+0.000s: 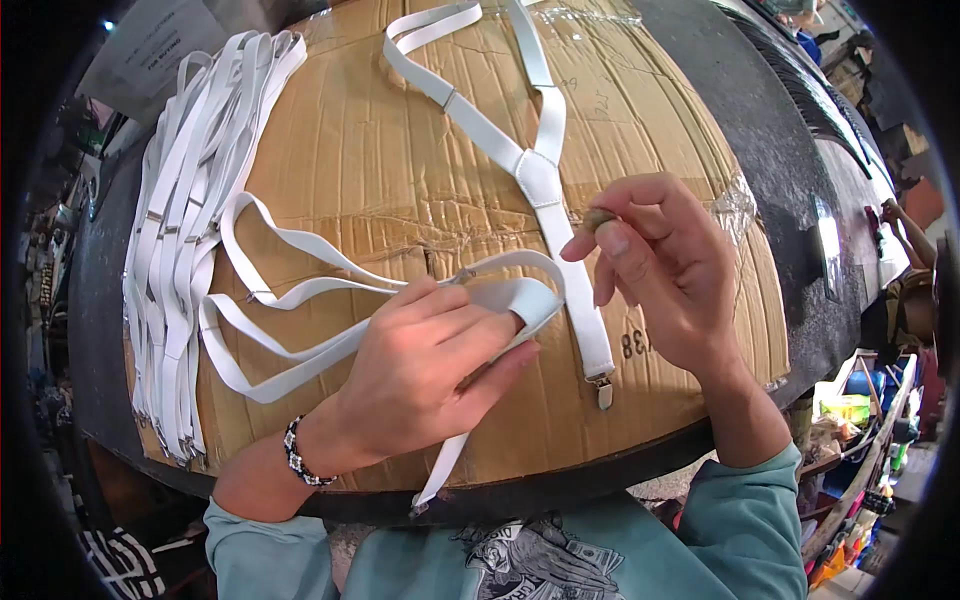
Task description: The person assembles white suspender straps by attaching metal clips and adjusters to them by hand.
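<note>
My left hand (430,350), with a beaded bracelet at its wrist, is closed around a pair of white suspenders (535,300). Their straps loop out to the left over the cardboard, and one end hangs down below the hand. My right hand (670,265) is raised on the right, with thumb and forefinger pinching a small brownish-green piece (598,217) whose kind I cannot make out. Between and beyond the hands, a second pair of white suspenders (540,180) lies flat in a Y shape. Its metal clip (604,391) points toward me.
A flattened cardboard sheet (650,130) covers much of the dark table (690,50). Along its left side lies a pile of white suspenders (185,230). A printed box (150,55) stands at the back left. Another person's arm (905,235) shows at the far right.
</note>
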`<state>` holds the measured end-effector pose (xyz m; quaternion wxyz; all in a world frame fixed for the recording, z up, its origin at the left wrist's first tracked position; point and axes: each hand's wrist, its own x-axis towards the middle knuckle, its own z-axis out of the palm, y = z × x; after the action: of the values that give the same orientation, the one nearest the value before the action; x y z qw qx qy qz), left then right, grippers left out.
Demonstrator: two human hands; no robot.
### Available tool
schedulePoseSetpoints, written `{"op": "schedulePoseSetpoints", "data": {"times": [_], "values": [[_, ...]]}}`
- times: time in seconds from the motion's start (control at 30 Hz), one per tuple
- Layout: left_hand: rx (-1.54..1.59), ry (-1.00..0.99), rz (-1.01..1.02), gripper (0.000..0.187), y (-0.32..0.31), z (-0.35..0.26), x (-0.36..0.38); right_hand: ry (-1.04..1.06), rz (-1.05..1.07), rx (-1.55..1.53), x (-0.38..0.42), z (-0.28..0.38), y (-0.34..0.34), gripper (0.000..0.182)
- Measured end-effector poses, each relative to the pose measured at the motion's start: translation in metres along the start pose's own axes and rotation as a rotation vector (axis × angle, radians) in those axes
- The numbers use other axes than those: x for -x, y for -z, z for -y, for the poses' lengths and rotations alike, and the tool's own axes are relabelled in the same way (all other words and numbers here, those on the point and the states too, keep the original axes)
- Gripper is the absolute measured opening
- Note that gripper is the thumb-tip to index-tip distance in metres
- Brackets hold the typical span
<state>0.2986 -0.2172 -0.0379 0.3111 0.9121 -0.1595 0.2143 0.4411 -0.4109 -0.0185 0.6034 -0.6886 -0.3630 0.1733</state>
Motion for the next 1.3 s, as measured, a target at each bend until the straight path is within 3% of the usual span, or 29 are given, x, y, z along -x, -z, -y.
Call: {"op": "schedulePoseSetpoints", "data": {"times": [0.07, 0.3, 0.4, 0.5, 0.6, 0.77, 0.87, 1.13, 1.3], "values": [[0.041, 0.041, -0.008, 0.025, 0.001, -0.002, 0.000, 0.001, -0.009, -0.031, 0.000, 0.002, 0.001, 0.023], [0.119, 0.292, 0.078, 0.047, 0.002, -0.006, 0.005, -0.057, 0.023, -0.106, 0.001, 0.009, 0.003, 0.020], [0.121, 0.251, 0.080, 0.050, 0.000, -0.002, 0.004, 0.028, 0.010, -0.095, 0.002, 0.004, -0.001, 0.019], [0.037, 0.183, 0.197, 0.047, 0.007, -0.001, 0.000, 0.099, 0.016, 0.027, 0.003, -0.001, -0.001, 0.021], [0.230, 0.240, 0.146, 0.032, 0.004, -0.002, 0.002, 0.427, 0.070, 0.351, 0.000, 0.002, 0.001, 0.017], [0.194, 0.246, 0.106, 0.031, -0.002, 0.000, 0.007, 0.529, 0.208, 0.339, 0.005, 0.000, -0.013, 0.021], [0.172, 0.245, 0.093, 0.033, -0.005, 0.001, 0.009, 0.388, 0.271, 0.331, 0.007, -0.003, -0.013, 0.022], [0.202, 0.266, 0.084, 0.040, -0.002, 0.003, 0.008, 0.363, 0.208, 0.399, 0.004, -0.005, -0.008, 0.020], [0.213, 0.287, 0.076, 0.037, -0.009, 0.005, 0.011, 0.223, 0.182, 0.403, 0.008, 0.001, -0.010, 0.024]]}}
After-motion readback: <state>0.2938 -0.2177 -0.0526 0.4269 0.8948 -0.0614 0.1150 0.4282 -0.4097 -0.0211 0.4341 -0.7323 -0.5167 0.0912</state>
